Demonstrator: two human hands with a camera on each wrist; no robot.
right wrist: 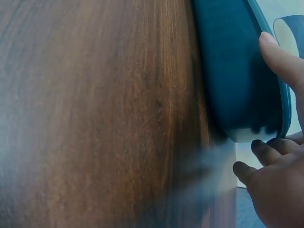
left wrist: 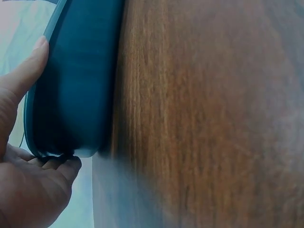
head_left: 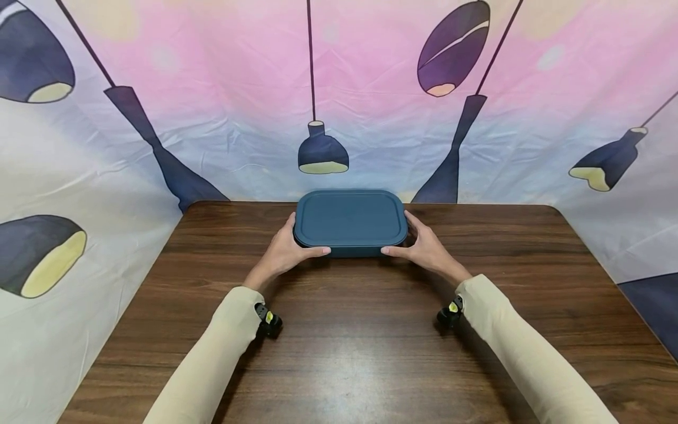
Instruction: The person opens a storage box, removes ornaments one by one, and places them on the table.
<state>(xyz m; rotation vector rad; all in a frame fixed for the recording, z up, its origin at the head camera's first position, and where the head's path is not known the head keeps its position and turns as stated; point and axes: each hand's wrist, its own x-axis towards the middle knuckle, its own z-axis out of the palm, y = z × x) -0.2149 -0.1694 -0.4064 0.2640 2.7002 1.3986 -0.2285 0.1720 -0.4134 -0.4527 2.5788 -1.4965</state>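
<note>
A dark teal rectangular storage box (head_left: 351,218) with rounded corners and a flat lid is at the far edge of the wooden table, on or just above its top. My left hand (head_left: 288,250) grips its left end, thumb along the front wall and fingers round the side. At the opposite end, my right hand (head_left: 424,247) holds it the same way. In the left wrist view, the fingertips (left wrist: 70,166) touch the box's short side. The right wrist view has the thumb (right wrist: 280,59) against the long wall near the lid's rim. Whatever is inside the box is hidden.
The brown wood-grain table (head_left: 339,341) extends toward me from the box. Behind it hangs a cloth backdrop (head_left: 238,118) printed with lamps, close to the table's far edge. Small black cameras (head_left: 270,321) are strapped at both wrists, over cream sleeves.
</note>
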